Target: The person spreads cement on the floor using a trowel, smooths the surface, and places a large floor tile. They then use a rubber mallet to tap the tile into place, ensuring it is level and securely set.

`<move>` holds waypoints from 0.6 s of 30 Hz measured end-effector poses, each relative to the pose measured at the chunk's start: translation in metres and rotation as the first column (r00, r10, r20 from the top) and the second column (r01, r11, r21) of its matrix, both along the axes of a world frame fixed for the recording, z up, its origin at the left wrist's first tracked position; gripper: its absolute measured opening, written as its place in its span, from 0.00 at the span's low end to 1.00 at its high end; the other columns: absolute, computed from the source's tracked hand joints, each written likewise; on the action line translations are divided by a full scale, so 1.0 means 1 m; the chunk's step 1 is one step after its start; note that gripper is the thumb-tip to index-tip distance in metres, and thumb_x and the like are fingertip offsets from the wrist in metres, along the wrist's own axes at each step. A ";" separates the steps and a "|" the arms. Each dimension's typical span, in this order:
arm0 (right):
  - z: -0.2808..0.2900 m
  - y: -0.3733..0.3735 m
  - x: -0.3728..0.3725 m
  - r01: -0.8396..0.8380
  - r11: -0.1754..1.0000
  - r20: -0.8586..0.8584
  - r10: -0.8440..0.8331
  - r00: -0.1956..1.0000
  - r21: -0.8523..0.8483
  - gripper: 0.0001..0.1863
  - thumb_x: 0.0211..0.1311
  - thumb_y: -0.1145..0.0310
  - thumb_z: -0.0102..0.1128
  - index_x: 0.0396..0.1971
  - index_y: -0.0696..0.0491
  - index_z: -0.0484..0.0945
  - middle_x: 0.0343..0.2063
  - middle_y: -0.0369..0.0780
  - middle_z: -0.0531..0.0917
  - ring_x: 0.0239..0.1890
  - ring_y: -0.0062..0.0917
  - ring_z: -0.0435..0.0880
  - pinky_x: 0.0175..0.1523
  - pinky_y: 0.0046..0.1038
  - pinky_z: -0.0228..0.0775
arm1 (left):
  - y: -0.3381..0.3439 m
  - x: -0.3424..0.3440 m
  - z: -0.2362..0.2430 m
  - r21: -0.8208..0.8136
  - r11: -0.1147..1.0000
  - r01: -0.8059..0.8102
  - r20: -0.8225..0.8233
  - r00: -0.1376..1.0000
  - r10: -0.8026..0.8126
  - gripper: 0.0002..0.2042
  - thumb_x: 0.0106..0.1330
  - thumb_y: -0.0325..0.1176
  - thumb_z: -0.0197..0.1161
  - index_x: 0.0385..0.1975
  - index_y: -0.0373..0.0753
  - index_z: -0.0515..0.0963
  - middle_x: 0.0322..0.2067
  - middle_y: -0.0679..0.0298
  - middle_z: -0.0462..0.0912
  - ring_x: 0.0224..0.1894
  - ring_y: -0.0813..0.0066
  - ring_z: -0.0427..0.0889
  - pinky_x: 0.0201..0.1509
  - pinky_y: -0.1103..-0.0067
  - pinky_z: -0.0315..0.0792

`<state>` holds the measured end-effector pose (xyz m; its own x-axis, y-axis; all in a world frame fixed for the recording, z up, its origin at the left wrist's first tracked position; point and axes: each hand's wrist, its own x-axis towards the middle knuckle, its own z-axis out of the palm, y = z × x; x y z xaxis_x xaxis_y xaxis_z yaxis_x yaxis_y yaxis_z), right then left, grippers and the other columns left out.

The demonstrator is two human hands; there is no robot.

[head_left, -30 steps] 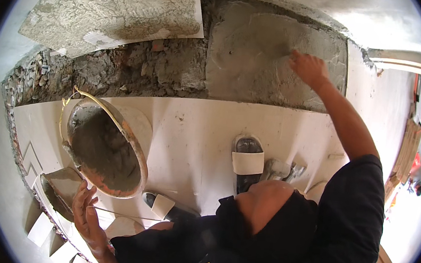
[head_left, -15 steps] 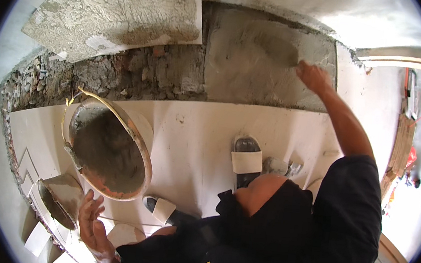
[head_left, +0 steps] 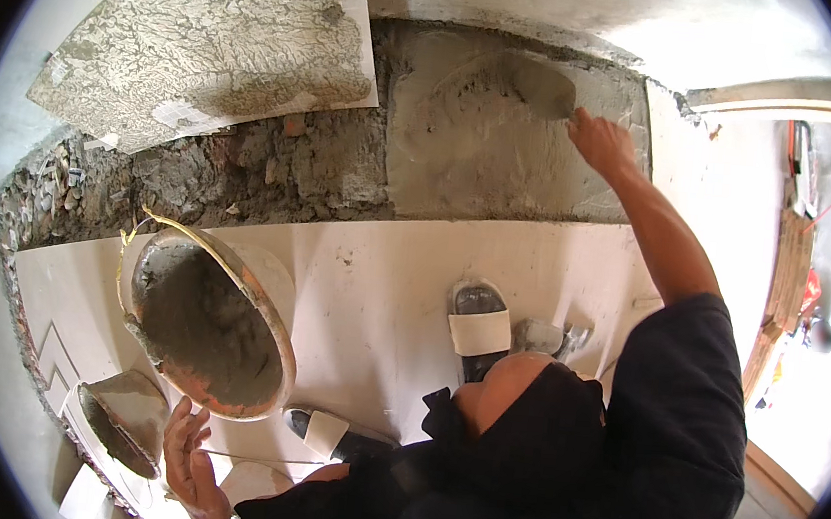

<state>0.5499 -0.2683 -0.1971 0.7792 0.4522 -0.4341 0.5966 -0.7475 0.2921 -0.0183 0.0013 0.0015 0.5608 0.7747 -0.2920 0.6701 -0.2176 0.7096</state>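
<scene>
My right hand (head_left: 603, 145) is closed around the handle of a trowel (head_left: 541, 85). The trowel's grey blade lies against the wet mortar bed (head_left: 482, 171), which has curved smear marks. My left hand (head_left: 191, 457) holds nothing; its fingers are loosely bent and apart. It hovers beside the near rim of a bucket (head_left: 279, 346) holding grey mortar (head_left: 203, 310). Left of the bed, a large tile (head_left: 227, 35) shows a face coated with ridged mortar. Between the tile and the bucket runs a rough strip of broken rubble (head_left: 265, 167).
Pale floor tiles (head_left: 375, 266) lie between the mortar strip and me, with my slippers (head_left: 479, 329) on them. A second, smaller mortar-stained bucket (head_left: 130, 413) lies tipped at the left. A clear cup-like object (head_left: 537, 336) is beside the right slipper. Stacked boards (head_left: 788, 272) stand far right.
My right hand has carried the trowel a little farther away across the mortar, leaving fresh curved marks. My left hand stays by the bucket. The whole view has shifted slightly.
</scene>
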 end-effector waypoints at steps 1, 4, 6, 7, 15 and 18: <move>0.000 -0.003 -0.014 -0.018 0.999 -0.013 0.018 1.000 0.026 0.19 0.71 0.54 0.43 0.55 0.48 0.66 0.37 0.47 0.83 0.39 0.40 0.85 0.42 0.40 0.80 | -0.001 0.000 0.000 0.008 0.998 0.054 0.018 0.998 -0.055 0.23 0.72 0.46 0.47 0.56 0.32 0.70 0.59 0.50 0.72 0.54 0.60 0.77 0.55 0.68 0.70; -0.008 -0.011 -0.042 -0.185 0.982 -0.037 0.186 0.982 0.037 0.19 0.70 0.54 0.44 0.55 0.47 0.65 0.35 0.47 0.83 0.39 0.39 0.86 0.42 0.39 0.80 | 0.004 0.006 -0.006 -0.017 0.999 0.032 -0.009 0.999 -0.032 0.23 0.72 0.45 0.47 0.57 0.32 0.70 0.58 0.53 0.72 0.54 0.62 0.77 0.55 0.69 0.70; -0.014 -0.012 -0.036 -0.244 0.970 -0.083 0.242 0.967 -0.011 0.18 0.70 0.55 0.45 0.55 0.47 0.64 0.32 0.47 0.83 0.38 0.39 0.86 0.42 0.39 0.80 | 0.009 0.013 -0.012 -0.017 1.000 0.005 -0.038 0.999 -0.006 0.23 0.72 0.45 0.47 0.56 0.32 0.71 0.58 0.53 0.73 0.54 0.62 0.76 0.55 0.69 0.69; -0.015 -0.012 -0.027 -0.177 0.984 -0.004 0.177 0.984 0.000 0.18 0.70 0.56 0.45 0.54 0.47 0.65 0.32 0.48 0.83 0.38 0.39 0.86 0.42 0.39 0.80 | 0.012 0.017 -0.015 -0.021 1.000 -0.017 -0.043 0.999 0.016 0.23 0.72 0.46 0.48 0.55 0.31 0.71 0.57 0.53 0.73 0.54 0.62 0.76 0.54 0.68 0.69; -0.025 -0.049 -0.007 0.298 0.894 -0.146 -0.264 0.953 0.333 0.23 0.70 0.53 0.45 0.55 0.55 0.70 0.35 0.54 0.83 0.44 0.45 0.83 0.47 0.44 0.74 | 0.008 0.025 -0.013 -0.091 0.996 -0.020 -0.048 0.999 0.016 0.23 0.71 0.44 0.49 0.57 0.33 0.71 0.56 0.55 0.75 0.53 0.65 0.77 0.55 0.70 0.68; -0.057 -0.058 -0.023 0.633 0.476 -0.395 -0.510 0.764 0.610 0.28 0.69 0.50 0.47 0.53 0.61 0.70 0.37 0.55 0.82 0.46 0.47 0.81 0.51 0.44 0.71 | 0.005 0.028 -0.012 -0.097 0.995 -0.018 -0.067 0.998 0.011 0.22 0.72 0.44 0.48 0.56 0.32 0.71 0.56 0.55 0.75 0.53 0.65 0.77 0.54 0.71 0.69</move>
<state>0.5272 -0.3268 -0.2539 0.9352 0.1289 -0.3297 -0.0533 -0.8695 -0.4910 0.0097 0.0060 -0.0105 0.5269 0.7487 -0.4023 0.7186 -0.1398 0.6812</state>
